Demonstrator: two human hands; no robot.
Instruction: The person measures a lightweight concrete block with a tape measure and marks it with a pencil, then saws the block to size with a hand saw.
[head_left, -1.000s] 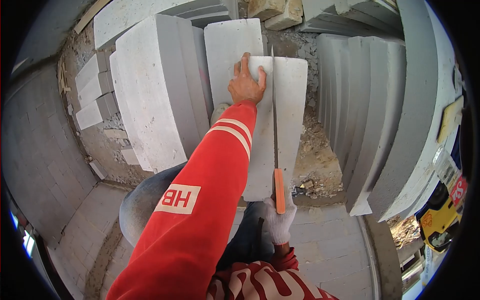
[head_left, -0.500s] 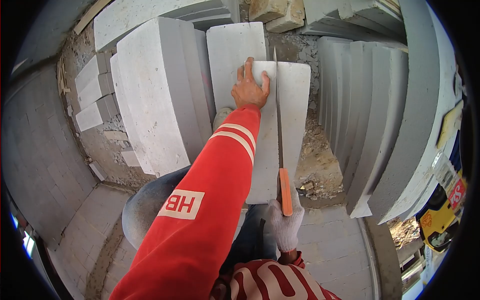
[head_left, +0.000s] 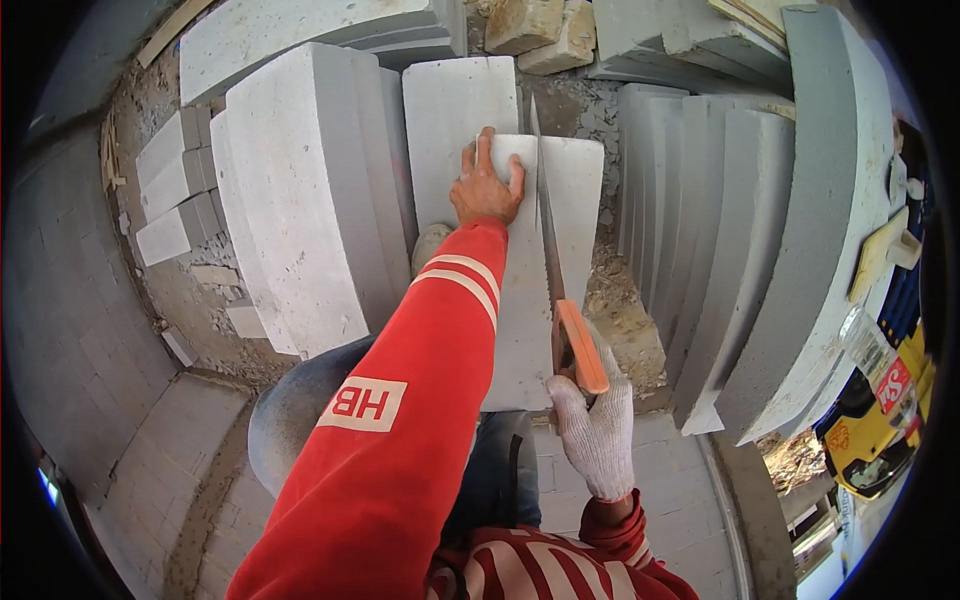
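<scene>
A hand saw [head_left: 550,240] with an orange handle lies lengthwise in a cut along a pale grey block [head_left: 520,300]. My right hand [head_left: 597,425], in a white knitted glove, is wrapped round the saw's handle; its lower fingers are partly hidden. Bare and with fingers spread, my left hand [head_left: 487,190] presses on the top face of the block, left of the blade. The strip [head_left: 575,190] right of the blade is part of the same block or a piece beside it; I cannot tell which. Another pale block [head_left: 460,95] lies beneath and beyond my left hand.
Large blocks [head_left: 290,190] stand in a stack at the left, with smaller offcuts [head_left: 175,180] beyond them. More slabs [head_left: 735,220] lean in a row at the right. Rubble [head_left: 625,310] lies between. A yellow and black object [head_left: 870,440] is at the far right.
My right hand has drawn the saw's handle back and to the right, and the blade is more slanted. My left hand stays on the block. The whole view has shifted slightly.
</scene>
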